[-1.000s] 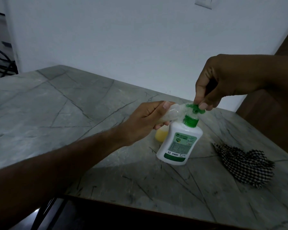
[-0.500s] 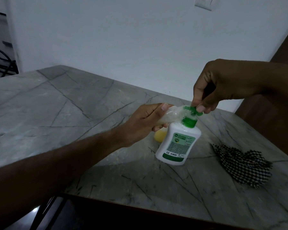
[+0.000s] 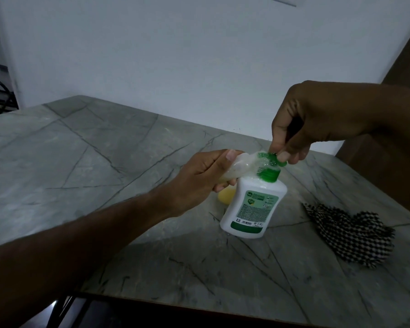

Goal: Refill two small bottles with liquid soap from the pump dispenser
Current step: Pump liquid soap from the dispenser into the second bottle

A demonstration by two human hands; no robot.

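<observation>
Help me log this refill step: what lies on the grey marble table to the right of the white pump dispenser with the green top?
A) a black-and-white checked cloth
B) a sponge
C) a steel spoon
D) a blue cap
A: a crumpled black-and-white checked cloth lies on the grey marble table, right of the white pump dispenser.

Single head cam, wide-angle, looking fwd and down.
Sits close above the grey marble table (image 3: pixel 100 162); both forearms reach in from the near edge, white wall (image 3: pixel 175 55) fills the top half; only one view, so no overlap w/ another.
</observation>
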